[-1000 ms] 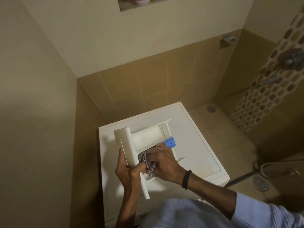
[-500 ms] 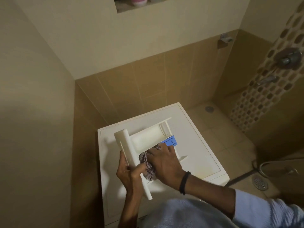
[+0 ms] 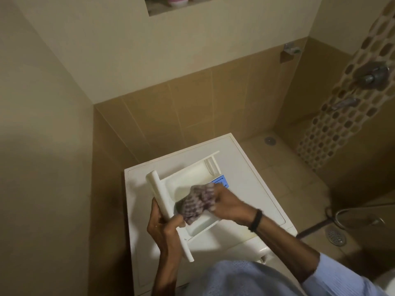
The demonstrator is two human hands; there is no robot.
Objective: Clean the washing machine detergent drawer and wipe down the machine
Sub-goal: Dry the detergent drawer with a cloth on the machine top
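The white detergent drawer (image 3: 188, 178) is out of the machine and rests over the top of the white washing machine (image 3: 252, 178). My left hand (image 3: 163, 226) grips the drawer's long front panel near its lower end. My right hand (image 3: 229, 205) holds a bunched checked cloth (image 3: 195, 202) over the drawer's middle compartment. A blue insert (image 3: 221, 180) shows at the drawer's right side, just beyond my fingers.
The machine stands in a corner with tan tiled walls to the left and behind. To the right lie the tiled floor, a floor drain (image 3: 336, 236), a hose (image 3: 312, 227) and wall taps (image 3: 372, 76). A wall niche (image 3: 171, 5) holds bottles above.
My right hand has lifted the cloth up from deep in the compartment, so more of the cloth shows. My left hand still holds the front panel in the same place.
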